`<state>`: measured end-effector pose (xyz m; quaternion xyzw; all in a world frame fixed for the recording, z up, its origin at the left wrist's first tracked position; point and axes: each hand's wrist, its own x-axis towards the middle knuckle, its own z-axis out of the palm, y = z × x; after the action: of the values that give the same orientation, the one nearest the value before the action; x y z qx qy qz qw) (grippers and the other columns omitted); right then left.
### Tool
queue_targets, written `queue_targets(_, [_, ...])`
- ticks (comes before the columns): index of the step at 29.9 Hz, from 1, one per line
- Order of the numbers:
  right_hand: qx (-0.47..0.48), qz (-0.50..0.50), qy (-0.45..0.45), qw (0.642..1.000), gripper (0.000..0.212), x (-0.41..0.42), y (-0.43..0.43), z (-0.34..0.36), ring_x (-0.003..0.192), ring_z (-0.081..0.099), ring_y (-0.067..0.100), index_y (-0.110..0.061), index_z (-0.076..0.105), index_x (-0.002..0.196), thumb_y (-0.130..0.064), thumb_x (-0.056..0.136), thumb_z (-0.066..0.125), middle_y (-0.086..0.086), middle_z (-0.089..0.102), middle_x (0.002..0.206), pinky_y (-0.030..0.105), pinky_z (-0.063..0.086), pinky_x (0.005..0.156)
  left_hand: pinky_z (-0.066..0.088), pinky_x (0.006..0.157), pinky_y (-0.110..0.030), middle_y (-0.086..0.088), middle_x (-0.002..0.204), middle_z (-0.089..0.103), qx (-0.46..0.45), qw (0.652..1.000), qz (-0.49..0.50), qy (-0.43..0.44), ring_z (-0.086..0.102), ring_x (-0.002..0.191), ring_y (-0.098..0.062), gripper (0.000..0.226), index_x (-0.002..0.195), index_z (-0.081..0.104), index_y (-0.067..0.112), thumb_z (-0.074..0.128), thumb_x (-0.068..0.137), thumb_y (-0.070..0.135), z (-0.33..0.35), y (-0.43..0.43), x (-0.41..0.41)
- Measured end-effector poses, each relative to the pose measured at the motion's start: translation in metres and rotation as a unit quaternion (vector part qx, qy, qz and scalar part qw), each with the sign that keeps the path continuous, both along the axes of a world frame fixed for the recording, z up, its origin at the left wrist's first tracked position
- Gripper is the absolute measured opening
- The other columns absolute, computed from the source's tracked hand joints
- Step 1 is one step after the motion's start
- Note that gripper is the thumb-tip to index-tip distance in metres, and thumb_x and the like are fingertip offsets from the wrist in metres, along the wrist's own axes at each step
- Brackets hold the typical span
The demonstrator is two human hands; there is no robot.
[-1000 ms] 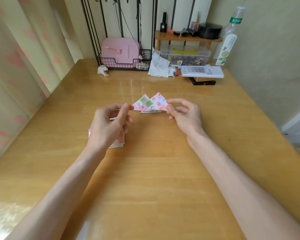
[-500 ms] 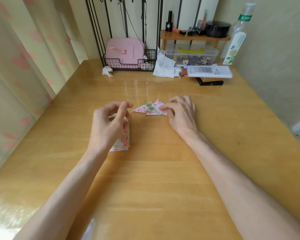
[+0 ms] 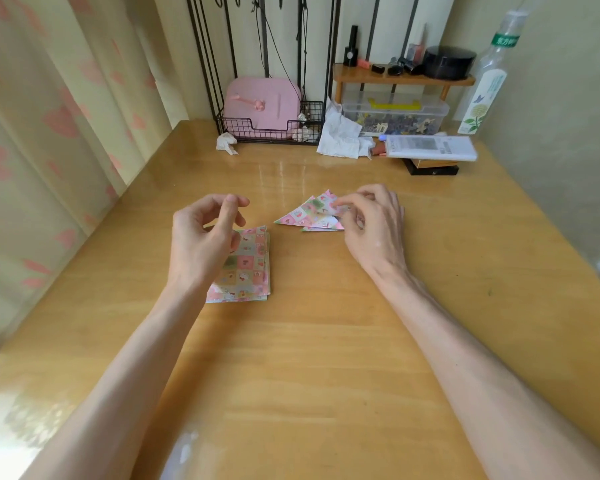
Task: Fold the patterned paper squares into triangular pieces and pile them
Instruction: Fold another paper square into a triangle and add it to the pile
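The right hand (image 3: 371, 230) is pinching a pink-patterned folded paper triangle (image 3: 309, 216) onto the tabletop pile, while the empty, loosely curled left hand (image 3: 205, 244) is hovering over the stacked pink-checked paper squares (image 3: 248, 271), probably to peel one off next.

The wooden bench (image 3: 309, 358) carries a stack of patterned squares (image 3: 250, 268) and, near it, folded triangles (image 3: 305, 216). A wire basket (image 3: 257, 131) stands at the back.
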<state>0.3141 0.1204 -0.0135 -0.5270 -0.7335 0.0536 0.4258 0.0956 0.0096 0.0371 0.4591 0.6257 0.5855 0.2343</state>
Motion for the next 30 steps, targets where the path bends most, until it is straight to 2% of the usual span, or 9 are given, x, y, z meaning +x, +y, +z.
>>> queue_targets(3, [0.019,-0.006,0.034,0.999,0.019,-0.006,-0.007,0.005,0.089,0.05,0.021,-0.02,0.07,0.082,-0.027,0.085,0.053,-0.001,0.057,0.096,0.041,0.042,0.081,0.035,0.042,-0.018,0.007,0.076,0.063,0.001,1.0,0.014,-0.009,0.05,0.052,-0.013,0.025,0.093,0.075,0.021,0.056,0.103,0.034,-0.002,0.001,-0.006])
queue_targets(9, [0.013,0.009,0.001,1.0,0.022,-0.019,-0.021,0.008,0.084,0.05,0.025,-0.017,0.061,0.077,-0.029,0.089,0.048,0.0,0.054,0.08,0.043,0.04,0.078,0.041,0.047,-0.021,0.006,0.075,0.063,0.013,0.999,0.039,-0.035,0.052,0.052,-0.013,0.026,0.095,0.075,0.016,0.055,0.104,0.03,-0.001,0.003,-0.015])
queue_targets(13, [-0.01,0.085,-0.011,0.996,0.024,-0.037,-0.037,0.009,0.076,0.052,0.014,-0.021,0.058,0.072,-0.036,0.09,0.059,-0.009,0.057,0.077,0.041,0.045,0.082,0.041,0.049,-0.018,0.005,0.074,0.062,0.02,0.997,0.055,-0.045,0.051,0.051,-0.012,0.027,0.095,0.074,0.011,0.054,0.104,0.027,0.0,0.003,-0.021])
queue_targets(16, [-0.081,0.236,-0.006,0.968,0.017,-0.051,-0.054,0.013,0.092,0.058,0.01,-0.022,0.069,0.093,-0.039,0.091,0.071,-0.014,0.063,0.093,0.029,0.047,0.09,0.039,0.049,-0.017,0.005,0.072,0.061,0.02,0.996,0.067,-0.057,0.049,0.051,-0.013,0.026,0.094,0.074,0.011,0.055,0.103,0.026,0.0,0.004,-0.025])
queue_targets(19, [-0.061,0.276,-0.087,0.955,0.05,-0.07,-0.068,0.007,0.116,0.054,0.013,-0.023,0.071,0.119,-0.057,0.083,0.074,-0.011,0.066,0.119,0.03,0.04,0.103,0.038,0.049,-0.017,0.006,0.07,0.061,0.022,0.995,0.075,-0.068,0.048,0.051,-0.013,0.026,0.093,0.074,0.011,0.055,0.103,0.025,0.001,0.004,-0.028])
queue_targets(21, [-0.027,0.264,-0.123,0.956,0.061,-0.081,-0.076,0.002,0.119,0.053,0.015,-0.024,0.072,0.12,-0.069,0.078,0.067,-0.01,0.066,0.123,0.036,0.042,0.1,0.04,0.051,-0.018,0.006,0.07,0.061,0.025,0.994,0.078,-0.07,0.048,0.051,-0.013,0.026,0.092,0.074,0.011,0.055,0.103,0.024,0.001,0.004,-0.029])
queue_targets(23, [0.011,0.245,-0.146,0.958,0.06,-0.087,-0.081,-0.001,0.116,0.056,0.017,-0.027,0.075,0.112,-0.074,0.079,0.057,-0.01,0.068,0.118,0.039,0.044,0.09,0.041,0.052,-0.019,0.006,0.07,0.062,0.026,0.994,0.079,-0.074,0.049,0.052,-0.013,0.027,0.091,0.075,0.011,0.055,0.103,0.025,0.001,0.004,-0.031])
queue_targets(25, [0.035,0.24,-0.159,0.957,0.056,-0.087,-0.084,-0.002,0.107,0.059,0.018,-0.028,0.078,0.101,-0.073,0.082,0.05,-0.01,0.071,0.108,0.04,0.043,0.084,0.041,0.052,-0.019,0.005,0.071,0.062,0.026,0.994,0.079,-0.076,0.049,0.053,-0.013,0.027,0.092,0.075,0.012,0.055,0.103,0.026,0.0,0.005,-0.031])
queue_targets(30, [0.048,0.239,-0.265,0.933,0.058,-0.085,-0.084,-0.004,0.104,0.057,0.017,-0.026,0.077,0.092,-0.066,0.097,0.036,-0.008,0.071,0.102,0.036,0.035,0.087,0.041,0.052,-0.018,0.005,0.071,0.063,0.028,0.994,0.075,-0.078,0.05,0.054,-0.013,0.027,0.092,0.075,0.013,0.055,0.103,0.028,0.0,0.006,-0.032])
